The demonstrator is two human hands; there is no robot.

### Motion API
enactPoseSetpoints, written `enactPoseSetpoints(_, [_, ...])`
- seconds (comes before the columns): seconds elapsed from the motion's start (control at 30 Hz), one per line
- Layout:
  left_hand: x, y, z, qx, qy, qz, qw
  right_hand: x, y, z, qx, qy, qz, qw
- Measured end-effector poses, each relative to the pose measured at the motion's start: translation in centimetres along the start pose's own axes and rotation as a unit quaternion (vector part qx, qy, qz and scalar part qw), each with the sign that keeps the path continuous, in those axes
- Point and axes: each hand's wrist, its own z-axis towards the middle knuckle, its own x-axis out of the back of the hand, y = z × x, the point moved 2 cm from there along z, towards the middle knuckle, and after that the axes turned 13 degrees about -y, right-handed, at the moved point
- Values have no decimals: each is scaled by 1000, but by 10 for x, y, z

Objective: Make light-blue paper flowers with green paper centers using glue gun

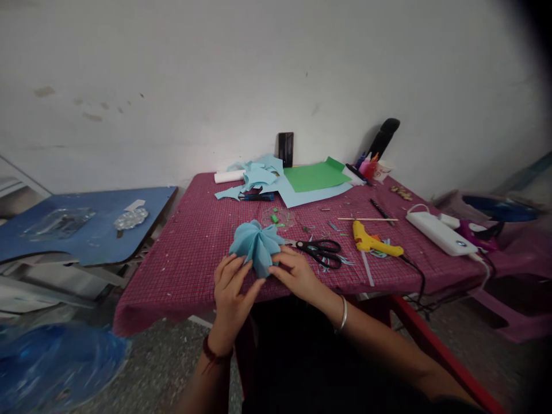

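Observation:
A light blue paper flower with folded, rounded petals is held between my two hands at the table's front edge. My left hand has its fingers on the flower's lower left side, thumb pointing in toward the middle. My right hand pinches its lower right petals between thumb and fingers. Just right of the flower lie black-handled scissors, their blades pointing toward it and partly hidden. Behind the flower is a clear plastic piece with small green scraps on it.
On the red checked tablecloth lie a yellow glue gun, a wooden stick, a white power strip, green paper and blue paper scraps. A phone leans on the wall. A blue table stands left.

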Motion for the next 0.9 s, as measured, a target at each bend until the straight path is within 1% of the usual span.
enactPoseSetpoints(0.1, [-1, 1, 1, 14, 2, -6, 1000, -1, -1, 2, 1, 1, -3, 1000])
enactPoseSetpoints(0.23, [-3, 3, 0, 41, -20, 0, 999, -3, 1, 3, 3, -6, -13, 1000])
enactPoseSetpoints(0.4, [-5, 3, -1, 55, -35, -6, 998, -3, 0, 3, 3, -11, -25, 1000])
enactPoseSetpoints(0.63, [-8, 4, 1, 56, -11, -4, 998, -2, -8, 3, 4, -13, -31, 999])
enactPoseSetpoints(0.73, [-4, 3, 0, 59, 7, -7, 998, -1, -9, 2, 1, -6, -36, 999])
enactPoseSetpoints(0.9, [3, -4, -5, 92, 44, -10, 995, 0, -6, -3, -7, 10, -36, 999])
